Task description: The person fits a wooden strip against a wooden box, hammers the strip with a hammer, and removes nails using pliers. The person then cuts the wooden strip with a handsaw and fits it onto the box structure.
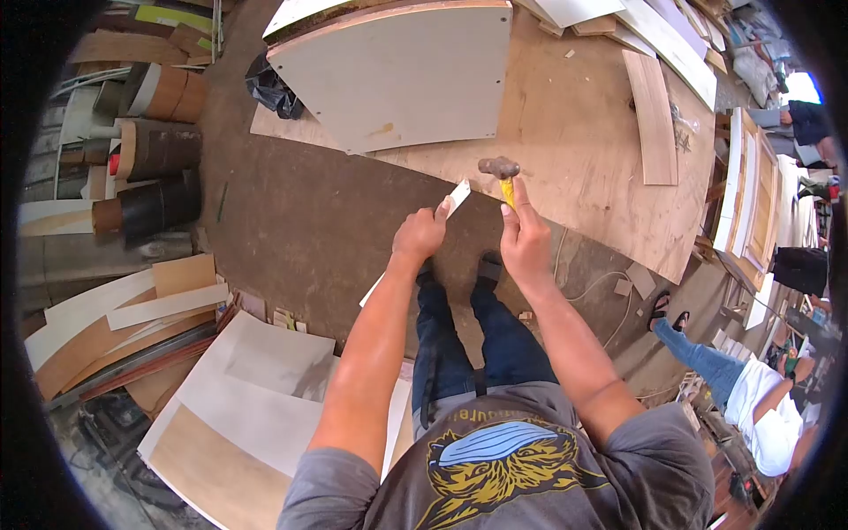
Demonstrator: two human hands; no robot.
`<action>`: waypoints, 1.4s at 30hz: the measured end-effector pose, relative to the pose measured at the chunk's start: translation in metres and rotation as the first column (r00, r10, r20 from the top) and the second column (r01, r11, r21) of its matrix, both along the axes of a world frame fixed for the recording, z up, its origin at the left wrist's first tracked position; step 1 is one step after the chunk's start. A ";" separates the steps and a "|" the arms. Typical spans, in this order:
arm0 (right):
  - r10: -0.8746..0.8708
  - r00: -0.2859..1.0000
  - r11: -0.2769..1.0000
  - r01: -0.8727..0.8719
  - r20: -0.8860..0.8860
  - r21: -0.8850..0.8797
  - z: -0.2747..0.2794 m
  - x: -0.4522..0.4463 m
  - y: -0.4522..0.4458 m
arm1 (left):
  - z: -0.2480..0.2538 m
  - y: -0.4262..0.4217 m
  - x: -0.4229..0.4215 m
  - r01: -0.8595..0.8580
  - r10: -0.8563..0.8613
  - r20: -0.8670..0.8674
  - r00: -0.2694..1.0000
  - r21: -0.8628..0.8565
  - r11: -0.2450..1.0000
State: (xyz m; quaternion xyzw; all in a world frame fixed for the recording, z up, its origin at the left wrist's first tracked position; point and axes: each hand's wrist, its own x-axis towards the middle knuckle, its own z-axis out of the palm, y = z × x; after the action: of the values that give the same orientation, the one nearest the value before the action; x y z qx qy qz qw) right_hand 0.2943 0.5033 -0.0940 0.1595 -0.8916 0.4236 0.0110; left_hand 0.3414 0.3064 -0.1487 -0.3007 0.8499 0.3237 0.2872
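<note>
- Left hand [420,234] is grasping the white strip [458,197]: fingers are wrapping round it, thumb is lying along it near the upper end. The strip is running back under the forearm, apparently; the arm is hiding the middle.
- Right hand [527,234] is clenching the hammer [505,184] by its yellow handle, index finger extending up along it. Only a short run of yellow is showing below the head.
- Position: both things are hanging in the air in front of the body, near the close edge of the plywood sheet [574,168]. Hammer head is sitting just beside the strip's upper end, apart from it.
- Hammer, my read: weight is sitting in the metal head, so it's probably feeling top-heavy. Handle is looking smooth, could be slippery with sweat or dust. Best hold: full fist lower down for swing, up near the head for control.
- Strip, my read: light, fairly stiff across its short end, likely flexing over its length. Thin edges are probably chipping easily. Best hold: flat faces, a little back from the end, fingers clear of the hammer's face.
- Nearby: a white panel [397,79] is standing over the sheet, a loose wood strip [651,115] is lying on it. Can't tell what's supporting the sheet.
</note>
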 end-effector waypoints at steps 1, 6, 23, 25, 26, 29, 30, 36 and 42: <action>-0.020 1.000 1.000 0.020 -0.019 0.002 0.002 -0.002 -0.002 | -0.002 0.000 0.000 0.001 -0.001 -0.005 1.000 0.009 1.000; 0.061 0.987 0.978 -0.089 0.147 0.190 -0.020 0.007 -0.004 | 0.003 0.003 0.004 -0.009 0.009 0.037 0.999 0.010 1.000; 0.061 0.971 0.930 -0.140 0.233 0.341 -0.006 0.007 -0.003 | 0.006 0.001 -0.003 0.005 -0.004 0.042 0.999 -0.018 1.000; 0.078 0.966 0.923 -0.162 0.246 0.348 -0.018 0.007 0.001 | 0.009 0.003 -0.001 0.004 -0.003 0.037 0.999 -0.025 1.000; 0.098 0.965 0.919 -0.181 0.243 0.350 -0.026 0.001 0.000 | 0.008 0.001 -0.004 -0.009 0.010 0.025 1.000 -0.031 0.999; 0.051 0.999 0.987 -0.053 0.020 0.153 -0.015 0.005 -0.005 | -0.002 -0.001 -0.001 0.001 0.000 0.004 1.000 -0.042 0.999; 0.024 0.998 0.997 -0.020 -0.051 0.078 -0.014 0.006 -0.007 | 0.002 -0.002 -0.004 -0.002 0.002 0.013 1.000 -0.041 0.999; 0.009 0.998 0.988 -0.019 0.068 0.153 -0.013 0.012 -0.009 | 0.009 -0.006 -0.006 0.022 -0.022 0.018 1.000 0.006 1.000; 0.048 0.961 0.924 -0.147 0.273 0.353 -0.017 0.014 -0.007 | -0.008 -0.010 -0.005 0.012 -0.011 -0.014 1.000 0.010 1.000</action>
State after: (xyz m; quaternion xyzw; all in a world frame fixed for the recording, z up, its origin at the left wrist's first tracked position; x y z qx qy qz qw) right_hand 0.3080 0.4967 -0.1113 0.1466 -0.9400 0.2651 -0.1569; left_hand 0.3367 0.2963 -0.1568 -0.2920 0.8520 0.3286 0.2845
